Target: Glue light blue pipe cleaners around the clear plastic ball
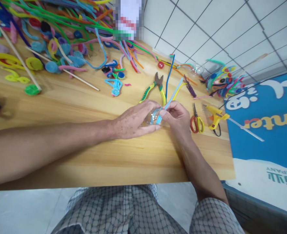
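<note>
A small clear plastic ball (pixel 149 118) sits in the grip of my left hand (pixel 136 120), thumb above and fingers below it. My right hand (pixel 176 115) pinches a light blue pipe cleaner (pixel 174 92) against the ball's right side. One end of the pipe cleaner sticks up past my right thumb, and part of it lies along the ball. Just beyond my hands lie green-and-yellow pliers (pixel 159 81) with parted jaws, a dark blue pipe cleaner (pixel 169 76) and a yellow pipe cleaner (pixel 179 91).
Right of my hands lie scissors (pixel 196 122) and a yellow glue gun (pixel 216 117). A bundle of colourful pipe-cleaner pieces (pixel 225 81) stands by the tiled wall (pixel 206 29). Many loose pipe cleaners (pixel 60 16), wooden sticks (pixel 81 79) and a light blue figure (pixel 115 87) spread leftward.
</note>
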Tool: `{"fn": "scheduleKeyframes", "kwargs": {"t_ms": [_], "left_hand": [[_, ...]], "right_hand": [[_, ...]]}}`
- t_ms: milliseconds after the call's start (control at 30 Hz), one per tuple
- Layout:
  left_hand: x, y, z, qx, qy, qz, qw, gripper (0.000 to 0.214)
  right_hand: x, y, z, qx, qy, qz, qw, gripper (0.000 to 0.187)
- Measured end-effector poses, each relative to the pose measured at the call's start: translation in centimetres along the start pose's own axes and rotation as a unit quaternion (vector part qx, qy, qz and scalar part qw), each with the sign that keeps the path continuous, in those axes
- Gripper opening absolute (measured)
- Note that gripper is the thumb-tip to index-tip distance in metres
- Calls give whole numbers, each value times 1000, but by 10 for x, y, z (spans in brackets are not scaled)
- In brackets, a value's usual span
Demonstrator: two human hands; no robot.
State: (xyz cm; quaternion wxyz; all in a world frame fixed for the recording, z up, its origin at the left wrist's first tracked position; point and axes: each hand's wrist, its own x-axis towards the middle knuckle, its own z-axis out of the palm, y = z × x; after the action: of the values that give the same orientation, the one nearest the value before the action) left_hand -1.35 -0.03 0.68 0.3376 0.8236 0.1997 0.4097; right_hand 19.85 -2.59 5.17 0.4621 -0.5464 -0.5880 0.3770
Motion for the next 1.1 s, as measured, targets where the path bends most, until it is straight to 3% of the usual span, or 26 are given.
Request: {"fn": "scheduleKeyframes", "kwargs": {"t_ms": [467, 667, 767, 833, 967, 1033, 1100], "left_hand": [[3, 5, -3, -20, -10, -26, 999, 39], [4, 11, -7, -31, -28, -78, 996, 42], [3, 14, -8, -46, -29, -97, 994, 44], [3, 15, -9, -49, -27, -115, 992, 43], [3, 17, -8, -25, -15, -117, 993, 47], [3, 16, -7, -15, -20, -106, 994, 49], [2, 15, -6, -9, -26, -98, 995, 49]], "right_hand": [[-2, 0, 0, 16, 3, 1, 1000, 43], [-18, -10, -21, 0, 65, -9, 998, 41], [-41, -2, -50, -32, 128, -9, 991, 34], [-57, 11, -78, -57, 204, 2, 977, 34], [-79, 47, -151, -177, 399, 30, 899, 32], [-79, 66, -188, -262, 437, 46, 859, 36], [-73, 82, -218, -321, 425, 76, 843, 44]]}}
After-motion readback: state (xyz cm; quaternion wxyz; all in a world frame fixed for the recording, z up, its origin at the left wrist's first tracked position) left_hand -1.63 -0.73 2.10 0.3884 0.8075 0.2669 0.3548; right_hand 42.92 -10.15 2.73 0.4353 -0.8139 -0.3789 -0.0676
